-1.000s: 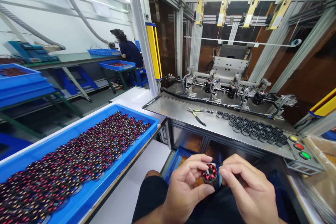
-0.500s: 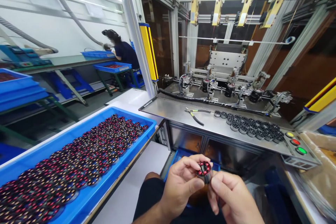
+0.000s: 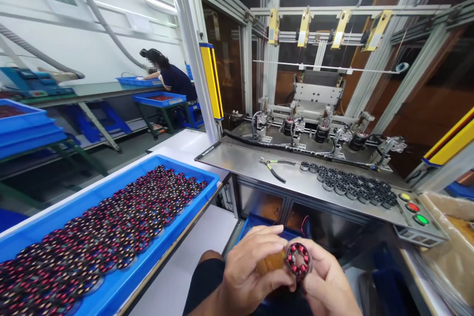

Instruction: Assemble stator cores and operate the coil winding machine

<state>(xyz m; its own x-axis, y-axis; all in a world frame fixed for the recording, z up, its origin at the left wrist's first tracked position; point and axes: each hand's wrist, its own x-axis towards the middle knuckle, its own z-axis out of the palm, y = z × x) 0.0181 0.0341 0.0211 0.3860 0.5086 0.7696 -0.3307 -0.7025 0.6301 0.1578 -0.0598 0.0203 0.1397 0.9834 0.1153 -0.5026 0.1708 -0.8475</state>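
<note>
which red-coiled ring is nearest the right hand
The single ring held in the right hand, its open centre facing the camera, the left hand beside it; the many rings in the blue tray lie massed, away from both hands.

Can't see most fingertips of right hand (image 3: pixel 328 279), tucked behind wound ring (image 3: pixel 294 267), lower centre. Can't tell grip from mere touch for left hand (image 3: pixel 255 259). Get only part of big blue tray (image 3: pixel 159 244), cut by left edge; ditto plastic-lined box (image 3: pixel 439 215), right edge. Can't resolve parts in far tray (image 3: pixel 163 103), upper left, too small.
</note>
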